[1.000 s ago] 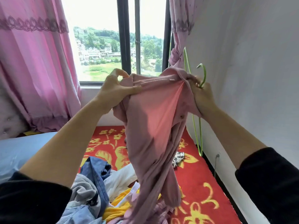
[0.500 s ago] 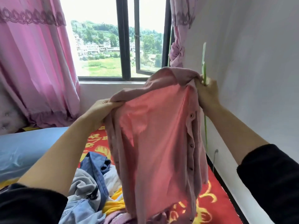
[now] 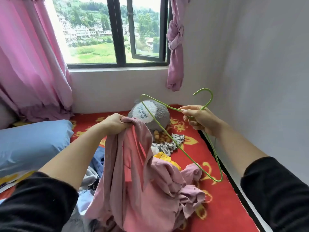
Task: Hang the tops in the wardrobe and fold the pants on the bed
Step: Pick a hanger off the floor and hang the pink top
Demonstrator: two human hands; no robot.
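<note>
The left hand (image 3: pixel 115 123) is clenched round a bunched edge of the pink shirt (image 3: pixel 133 181) and holds it up, while the rest trails down towards six o'clock onto the bed (image 3: pixel 225 206). At three o'clock from it, the right hand (image 3: pixel 199 119) curls its fingers round the neck of the green wire hanger (image 3: pixel 184 150), hook towards twelve. The hanger seems to sit outside the shirt. A grey plush toy (image 3: pixel 150 114) sits at twelve o'clock and a blue pillow (image 3: pixel 30 144) at nine. More clothes (image 3: pixel 98 161) are heaped at seven. The task looks to be at an early stage: this top is not yet on its hanger, no wardrobe is in view, and no folded pants can be seen.
</note>
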